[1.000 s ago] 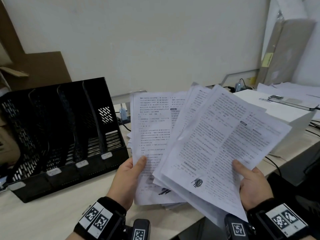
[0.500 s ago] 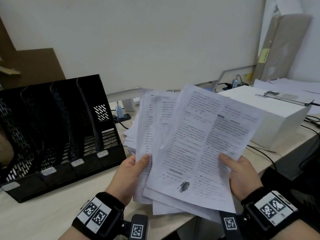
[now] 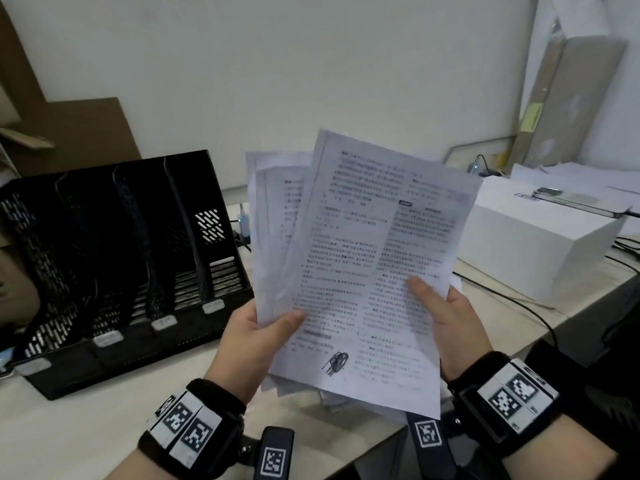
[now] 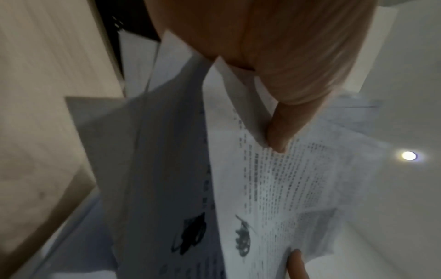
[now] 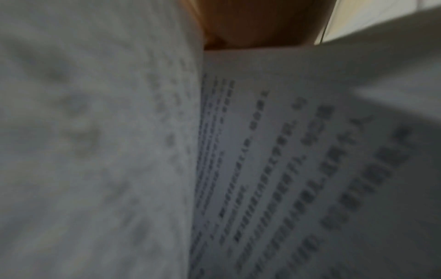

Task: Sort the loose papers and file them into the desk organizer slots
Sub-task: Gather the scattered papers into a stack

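Papers [image 3: 363, 258] now squared closer together, my left hand [image 3: 252, 344] and right hand [image 3: 450, 327] both pinching them, organizer [image 3: 114, 271] at left.

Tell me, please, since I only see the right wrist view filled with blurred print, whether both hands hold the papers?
Observer: Yes, the left hand and the right hand each pinch the fanned papers, thumbs on top.
Operator: Thanks; what lies to their left?
Observer: The black desk organizer stands there; no sheets show in its slots.
Operator: Any distinguishing mark?
Observer: The top sheet bears a black scribble near its bottom edge.
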`<state>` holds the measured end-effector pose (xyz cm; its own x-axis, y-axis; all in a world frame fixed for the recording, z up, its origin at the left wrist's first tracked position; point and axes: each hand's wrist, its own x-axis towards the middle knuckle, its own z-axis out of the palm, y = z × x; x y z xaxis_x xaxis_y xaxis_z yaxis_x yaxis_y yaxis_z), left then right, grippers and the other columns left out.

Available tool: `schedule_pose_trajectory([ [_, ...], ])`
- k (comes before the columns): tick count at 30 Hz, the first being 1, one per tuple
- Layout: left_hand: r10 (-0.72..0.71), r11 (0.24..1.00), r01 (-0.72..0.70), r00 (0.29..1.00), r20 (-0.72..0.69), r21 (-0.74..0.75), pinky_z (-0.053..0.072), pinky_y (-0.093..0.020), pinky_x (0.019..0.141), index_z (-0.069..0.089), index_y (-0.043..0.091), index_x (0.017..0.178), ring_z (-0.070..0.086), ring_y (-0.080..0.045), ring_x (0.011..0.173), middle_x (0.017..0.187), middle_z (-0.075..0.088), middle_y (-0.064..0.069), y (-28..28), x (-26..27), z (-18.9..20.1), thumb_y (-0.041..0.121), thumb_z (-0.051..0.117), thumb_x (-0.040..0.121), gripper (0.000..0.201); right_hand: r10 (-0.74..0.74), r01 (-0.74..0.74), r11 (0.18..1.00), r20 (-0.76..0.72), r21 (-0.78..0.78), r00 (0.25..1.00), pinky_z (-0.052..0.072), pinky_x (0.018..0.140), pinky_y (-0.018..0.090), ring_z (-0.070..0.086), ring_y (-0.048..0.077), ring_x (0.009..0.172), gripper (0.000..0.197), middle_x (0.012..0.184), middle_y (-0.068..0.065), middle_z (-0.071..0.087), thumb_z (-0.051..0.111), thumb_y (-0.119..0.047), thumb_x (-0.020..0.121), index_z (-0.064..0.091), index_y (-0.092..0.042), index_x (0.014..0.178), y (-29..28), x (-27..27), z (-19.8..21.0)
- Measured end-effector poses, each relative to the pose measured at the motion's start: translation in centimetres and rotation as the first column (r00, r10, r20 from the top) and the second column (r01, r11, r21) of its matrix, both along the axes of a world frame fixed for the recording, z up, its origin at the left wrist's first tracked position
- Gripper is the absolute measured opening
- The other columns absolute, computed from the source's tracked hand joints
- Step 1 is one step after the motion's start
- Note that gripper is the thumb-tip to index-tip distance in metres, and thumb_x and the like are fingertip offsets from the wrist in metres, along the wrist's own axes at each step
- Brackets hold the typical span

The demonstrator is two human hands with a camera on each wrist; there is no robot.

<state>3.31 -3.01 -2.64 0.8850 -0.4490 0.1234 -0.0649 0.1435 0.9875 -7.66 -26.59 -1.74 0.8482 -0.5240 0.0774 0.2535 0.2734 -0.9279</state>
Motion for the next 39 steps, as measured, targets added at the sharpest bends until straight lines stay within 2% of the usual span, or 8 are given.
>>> schedule_pose_trajectory([
  [6, -0.141, 0.977, 0.140, 0.990, -0.005, 0.161, 0.059, -0.038, 0.088, 0.072, 0.013, 0.118, 0.073, -0.027, 0.108, 0.114, 0.077, -0.007, 1.7, 0.2, -2.2, 0.022, 0.082, 0.078, 0.042, 0.092, -0.113, 0.976, -0.116, -0.187, 0.989, 0.062, 0.076, 0.041, 0.077, 0.032, 0.091, 0.037, 0.103, 0.013, 0.079, 0.073, -0.032, 0.083, 0.074, -0.005, 0.108, 1.8, 0.3, -0.1],
  [9, -0.066, 0.980, 0.071, 0.997, -0.034, 0.184, 0.059, -0.040, 0.092, 0.074, 0.017, 0.115, 0.074, -0.024, 0.107, 0.113, 0.078, -0.002, 1.8, -0.3, -3.3, 0.018, 0.076, 0.089, 0.026, 0.164, -0.181, 0.978, -0.152, -0.107, 0.975, 0.062, 0.071, 0.037, 0.077, 0.032, 0.088, 0.029, 0.104, 0.015, 0.078, 0.074, -0.018, 0.083, 0.073, -0.002, 0.108, 2.2, 0.3, -1.4],
  [13, 0.072, 0.992, -0.057, 0.989, -0.127, 0.114, 0.060, -0.024, 0.079, 0.073, 0.016, 0.115, 0.075, -0.016, 0.101, 0.110, 0.079, 0.002, 2.0, 0.0, -3.0, 0.010, 0.067, 0.096, 0.021, 0.233, -0.305, 0.930, -0.316, -0.204, 0.920, 0.058, 0.092, 0.050, 0.075, 0.029, 0.100, 0.045, 0.111, 0.007, 0.078, 0.085, -0.022, 0.078, 0.067, -0.010, 0.118, 1.7, 0.3, -2.9],
  [16, 0.111, 0.994, -0.106, 0.970, -0.218, 0.031, 0.058, -0.035, 0.085, 0.071, 0.015, 0.118, 0.076, -0.020, 0.102, 0.112, 0.078, -0.002, 2.1, 0.5, -2.1, 0.016, 0.063, 0.099, 0.021, 0.224, -0.360, 0.882, -0.400, -0.306, 0.889, 0.055, 0.098, 0.047, 0.075, 0.022, 0.103, 0.035, 0.112, -0.001, 0.078, 0.081, -0.018, 0.085, 0.069, -0.014, 0.118, 1.6, 0.2, -3.4],
  [21, 0.093, 0.991, -0.120, 0.930, -0.356, -0.054, 0.054, -0.048, 0.100, 0.066, 0.014, 0.126, 0.073, -0.027, 0.108, 0.116, 0.077, -0.006, 2.2, 0.4, -1.7, 0.020, 0.051, 0.106, 0.026, 0.084, -0.210, 0.919, -0.354, -0.335, 0.932, 0.056, 0.098, 0.045, 0.075, 0.020, 0.100, 0.025, 0.107, -0.002, 0.079, 0.069, -0.004, 0.092, 0.068, -0.014, 0.115, 2.4, 0.3, -3.4],
  [30, 0.147, 0.976, -0.184, 0.949, -0.277, -0.114, 0.054, -0.051, 0.100, 0.068, 0.012, 0.125, 0.073, -0.029, 0.109, 0.119, 0.076, -0.006, 2.9, 0.3, -1.6, 0.014, 0.065, 0.097, 0.028, -0.045, -0.101, 0.916, -0.349, -0.389, 0.936, 0.055, 0.096, 0.045, 0.076, 0.018, 0.096, 0.016, 0.099, -0.004, 0.080, 0.066, -0.028, 0.097, 0.078, -0.017, 0.100, 3.1, 0.5, -3.3],
  [34, 0.160, 0.975, -0.189, 0.961, -0.225, -0.118, 0.061, -0.039, 0.085, 0.068, 0.018, 0.122, 0.075, -0.022, 0.104, 0.114, 0.078, -0.002, 3.0, 0.2, -1.1, 0.025, 0.053, 0.104, 0.025, -0.129, -0.028, 0.913, -0.352, -0.408, 0.927, 0.058, 0.091, 0.042, 0.076, 0.021, 0.091, 0.025, 0.090, -0.002, 0.080, 0.060, -0.024, 0.101, 0.079, -0.014, 0.089, 2.9, 0.8, -3.2],
  [39, 0.158, 0.981, -0.179, 0.964, -0.215, -0.082, 0.060, -0.035, 0.079, 0.069, 0.021, 0.118, 0.077, -0.019, 0.099, 0.109, 0.079, -0.001, 3.1, 0.2, -0.9, 0.030, 0.045, 0.108, 0.027, -0.149, 0.069, 0.966, -0.321, -0.250, 0.935, 0.056, 0.093, 0.040, 0.075, 0.023, 0.096, 0.025, 0.096, 0.000, 0.080, 0.056, -0.022, 0.104, 0.078, -0.013, 0.098, 2.2, 0.9, -3.4],
])
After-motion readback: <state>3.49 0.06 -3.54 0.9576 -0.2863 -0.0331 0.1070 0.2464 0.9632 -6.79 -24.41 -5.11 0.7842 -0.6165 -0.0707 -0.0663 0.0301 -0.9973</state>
